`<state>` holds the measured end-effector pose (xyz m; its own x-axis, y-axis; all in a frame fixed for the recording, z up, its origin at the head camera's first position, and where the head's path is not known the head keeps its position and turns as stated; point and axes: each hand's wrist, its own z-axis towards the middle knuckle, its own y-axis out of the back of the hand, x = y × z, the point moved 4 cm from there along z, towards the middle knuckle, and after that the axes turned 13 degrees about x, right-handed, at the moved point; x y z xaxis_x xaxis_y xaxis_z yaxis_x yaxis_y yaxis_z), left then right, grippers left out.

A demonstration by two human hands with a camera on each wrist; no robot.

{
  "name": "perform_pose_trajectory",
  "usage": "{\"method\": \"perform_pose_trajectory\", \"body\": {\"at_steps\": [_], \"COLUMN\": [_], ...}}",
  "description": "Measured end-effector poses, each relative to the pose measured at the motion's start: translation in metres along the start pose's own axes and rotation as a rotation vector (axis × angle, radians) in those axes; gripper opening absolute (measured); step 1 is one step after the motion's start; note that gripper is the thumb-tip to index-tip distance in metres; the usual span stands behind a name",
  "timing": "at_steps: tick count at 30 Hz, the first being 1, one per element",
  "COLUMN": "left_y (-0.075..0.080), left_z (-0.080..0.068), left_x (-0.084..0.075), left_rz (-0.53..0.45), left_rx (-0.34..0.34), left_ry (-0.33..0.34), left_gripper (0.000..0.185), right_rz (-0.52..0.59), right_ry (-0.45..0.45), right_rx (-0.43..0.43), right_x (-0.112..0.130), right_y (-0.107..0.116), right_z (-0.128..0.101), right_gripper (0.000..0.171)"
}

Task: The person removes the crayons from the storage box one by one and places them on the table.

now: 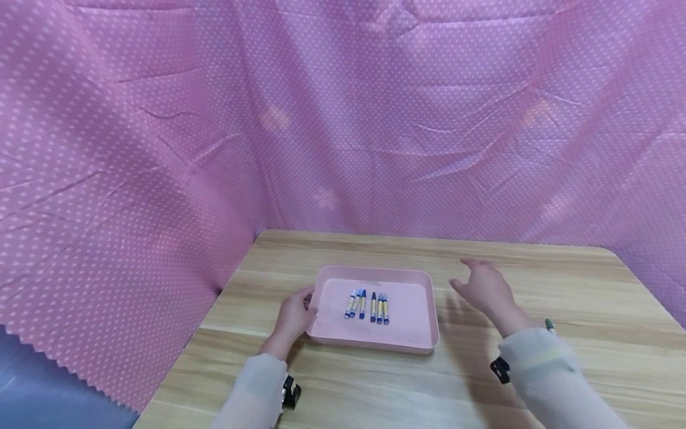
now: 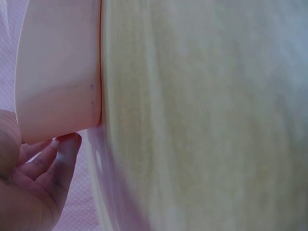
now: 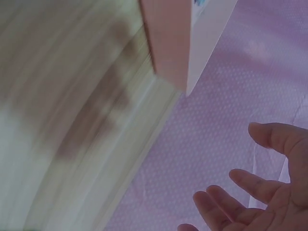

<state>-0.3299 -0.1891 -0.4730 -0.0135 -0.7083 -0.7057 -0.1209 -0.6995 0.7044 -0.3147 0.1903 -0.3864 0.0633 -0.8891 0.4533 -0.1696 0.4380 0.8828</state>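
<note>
A shallow pink tray (image 1: 409, 316) sits on the wooden table. Inside it lie several blue-toned crayons (image 1: 373, 307) with pale yellow wrappers, side by side in two small groups. My left hand (image 1: 292, 316) grips the tray's left side, its thumb over the rim and its fingers against the outer wall; the left wrist view shows this hold on the tray wall (image 2: 60, 72) too. To the right of the tray, my right hand (image 1: 486, 289) hovers over the table with nothing in it. In the right wrist view its fingers (image 3: 257, 185) are spread and relaxed, apart from the tray.
A green-tipped crayon (image 1: 549, 325) shows beside my right sleeve, mostly hidden behind it. Pink dotted cloth (image 1: 375, 149) hangs behind the table (image 1: 332, 387) and along its left side. Each wrist wears a black device (image 1: 291, 392).
</note>
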Motion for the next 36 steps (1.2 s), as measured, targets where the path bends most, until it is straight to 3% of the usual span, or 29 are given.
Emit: {"method": "perform_pose_trajectory", "body": {"at_steps": [8,18,23,30,36], "left_y": [0.002,0.002,0.0,0.001,0.002], "left_z": [-0.002,-0.001,0.0,0.0,0.0], "left_x": [0.0,0.002,0.002,0.0,0.0], "left_rz": [-0.016,-0.046,-0.058,-0.082,-0.065], "left_rx": [0.003,0.0,0.0,0.019,0.014], "left_ry": [0.006,-0.045,-0.055,-0.013,-0.012], "left_gripper": [0.05,0.05,0.05,0.05,0.051], "right_rz": [0.038,0.104,0.144,0.219,0.179], "right_ry": [0.02,0.06,0.059,0.063,0.016], "right_rx": [0.009,0.018,0.049,0.088,0.108], "right_x": [0.028,0.055,0.064,0.071,0.074], "right_y": [-0.026,-0.059,-0.076,-0.094,-0.106], "right_z": [0.014,0.023,0.031,0.036,0.039], "right_gripper": [0.064,0.061,0.058,0.054,0.052]}}
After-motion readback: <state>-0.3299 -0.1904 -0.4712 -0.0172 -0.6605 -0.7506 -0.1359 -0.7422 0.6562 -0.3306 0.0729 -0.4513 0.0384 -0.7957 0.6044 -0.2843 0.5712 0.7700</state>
